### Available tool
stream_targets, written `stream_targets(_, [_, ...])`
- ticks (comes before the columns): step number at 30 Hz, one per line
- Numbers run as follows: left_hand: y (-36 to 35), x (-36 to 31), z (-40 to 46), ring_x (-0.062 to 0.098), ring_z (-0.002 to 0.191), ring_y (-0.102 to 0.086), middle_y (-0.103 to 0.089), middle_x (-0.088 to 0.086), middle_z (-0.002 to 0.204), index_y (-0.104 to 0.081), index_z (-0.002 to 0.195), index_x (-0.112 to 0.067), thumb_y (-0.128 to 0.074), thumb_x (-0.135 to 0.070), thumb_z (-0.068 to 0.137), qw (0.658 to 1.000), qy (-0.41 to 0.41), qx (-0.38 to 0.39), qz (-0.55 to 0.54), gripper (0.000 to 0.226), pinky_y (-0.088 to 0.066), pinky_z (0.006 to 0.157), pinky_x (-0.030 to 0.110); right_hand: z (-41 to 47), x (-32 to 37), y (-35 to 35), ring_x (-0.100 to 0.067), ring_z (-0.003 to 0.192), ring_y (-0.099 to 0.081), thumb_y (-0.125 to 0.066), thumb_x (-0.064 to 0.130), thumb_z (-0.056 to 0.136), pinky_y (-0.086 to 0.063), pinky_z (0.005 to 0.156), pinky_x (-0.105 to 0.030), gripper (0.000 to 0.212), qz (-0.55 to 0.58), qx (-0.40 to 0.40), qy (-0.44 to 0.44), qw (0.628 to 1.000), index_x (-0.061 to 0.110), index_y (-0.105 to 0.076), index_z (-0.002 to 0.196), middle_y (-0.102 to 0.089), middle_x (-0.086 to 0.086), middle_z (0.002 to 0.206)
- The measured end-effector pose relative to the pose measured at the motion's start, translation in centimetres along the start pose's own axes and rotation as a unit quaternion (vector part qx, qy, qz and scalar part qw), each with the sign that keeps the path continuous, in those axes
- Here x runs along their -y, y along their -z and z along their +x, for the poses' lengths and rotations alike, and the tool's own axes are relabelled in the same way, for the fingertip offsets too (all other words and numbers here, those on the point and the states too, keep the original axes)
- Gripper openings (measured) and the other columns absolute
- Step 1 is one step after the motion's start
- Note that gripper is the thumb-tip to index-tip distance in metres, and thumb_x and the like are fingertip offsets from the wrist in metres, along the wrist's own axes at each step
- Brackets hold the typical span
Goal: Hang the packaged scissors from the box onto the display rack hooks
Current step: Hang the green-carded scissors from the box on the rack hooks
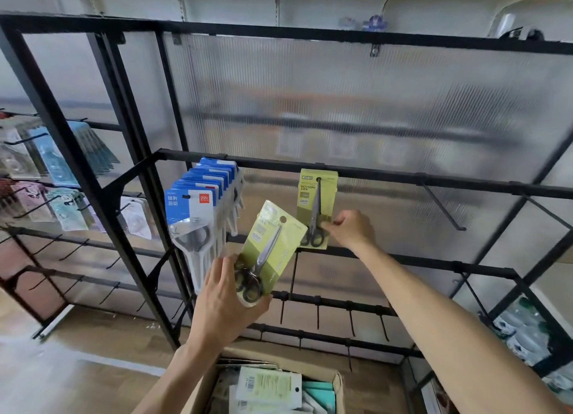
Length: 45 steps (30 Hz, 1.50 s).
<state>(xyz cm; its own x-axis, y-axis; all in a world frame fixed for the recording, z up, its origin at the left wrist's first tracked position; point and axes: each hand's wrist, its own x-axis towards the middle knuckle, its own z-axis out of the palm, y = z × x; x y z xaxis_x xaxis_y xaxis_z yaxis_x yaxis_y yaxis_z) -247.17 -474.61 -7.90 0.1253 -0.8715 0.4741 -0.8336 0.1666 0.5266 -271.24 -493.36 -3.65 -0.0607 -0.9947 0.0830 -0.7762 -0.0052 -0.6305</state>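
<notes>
Right hand (350, 227) was at the lower right edge of a green scissors pack (316, 209) already on its hook off the rack's middle rail (403, 178). Fingers curled at the card edge; it looked like a pinch, but blur made that hard to confirm.

Left hand (226, 302) gripped a second green pack (273, 246) by the handle end, thumb across the front, card tilted with its hang hole up and to the right, clear of the rack.

Step in hand: seating the hung pack, next one staged. Next move likely called for levelling the second pack and threading its hole onto the same hook (or the bare hook (443, 209) to the right).

More packs sat in the cardboard box (338, 379) below. A blue-carded row (201, 203) filled the hook to the left.
</notes>
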Motion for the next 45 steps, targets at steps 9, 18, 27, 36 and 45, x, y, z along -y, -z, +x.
stream_targets(9, [-0.5, 0.9, -1.8, 0.016, 0.091, -0.055, -0.047, -0.008, 0.106, -0.045, 0.12, -0.02, -0.076, -0.06, 0.06, 0.999, 0.031, 0.012, 0.009, 0.078, -0.054, 0.07, 0.032, -14.6, 0.2, -0.1, 0.006, 0.096, -0.066, -0.076, 0.036, 0.087, -0.053, 0.083, -0.013, 0.032, 0.149, 0.203, 0.173, 0.952, 0.023, -0.068, 0.115, -0.071, 0.018, 0.108])
stream_targets(18, [-2.4, -0.3, -4.2, 0.012, 0.089, -0.052, -0.044, -0.015, 0.103, -0.042, 0.12, -0.026, -0.073, -0.063, 0.061, 0.997, 0.052, 0.053, -0.018, 0.076, -0.046, 0.068, 0.024, -18.5, 0.0, -4.7, -0.01, 0.081, -0.073, -0.073, 0.019, 0.09, -0.062, 0.071, -0.034, 0.002, 0.31, 0.008, 0.122, 0.943, 0.018, -0.073, 0.092, -0.075, 0.011, 0.085])
stream_targets(27, [-3.1, -1.1, -4.6, 0.005, 0.094, -0.055, -0.043, -0.019, 0.112, -0.038, 0.13, -0.03, -0.066, -0.076, 0.065, 0.993, 0.043, 0.106, -0.027, 0.084, -0.052, 0.07, 0.024, -18.5, -0.3, -3.8, -0.014, 0.082, -0.071, -0.069, 0.025, 0.094, -0.061, 0.069, -0.036, 0.007, 0.285, -0.023, 0.158, 0.945, 0.02, -0.065, 0.091, -0.07, 0.01, 0.086])
stream_targets(36, [-1.5, 0.7, -4.9, 0.003, 0.111, -0.051, -0.041, -0.021, 0.133, -0.024, 0.151, -0.041, -0.054, -0.076, 0.073, 0.986, -0.024, 0.163, 0.018, 0.09, -0.047, 0.09, 0.022, -15.4, -1.4, 3.1, -0.012, 0.082, -0.071, -0.067, 0.027, 0.094, -0.062, 0.07, -0.033, 0.008, 0.224, -0.024, 0.192, 0.955, 0.019, -0.066, 0.094, -0.07, 0.012, 0.086])
stream_targets(45, [-0.8, 0.5, -3.7, 0.008, 0.116, -0.054, -0.045, -0.015, 0.136, -0.033, 0.148, -0.033, -0.058, -0.068, 0.076, 0.988, -0.045, 0.144, 0.028, 0.084, -0.049, 0.095, 0.03, -13.9, -1.3, 3.8, -0.015, 0.082, -0.073, -0.068, 0.017, 0.094, -0.063, 0.068, -0.041, 0.007, 0.27, 0.014, 0.122, 0.955, 0.014, -0.066, 0.088, -0.073, 0.002, 0.086])
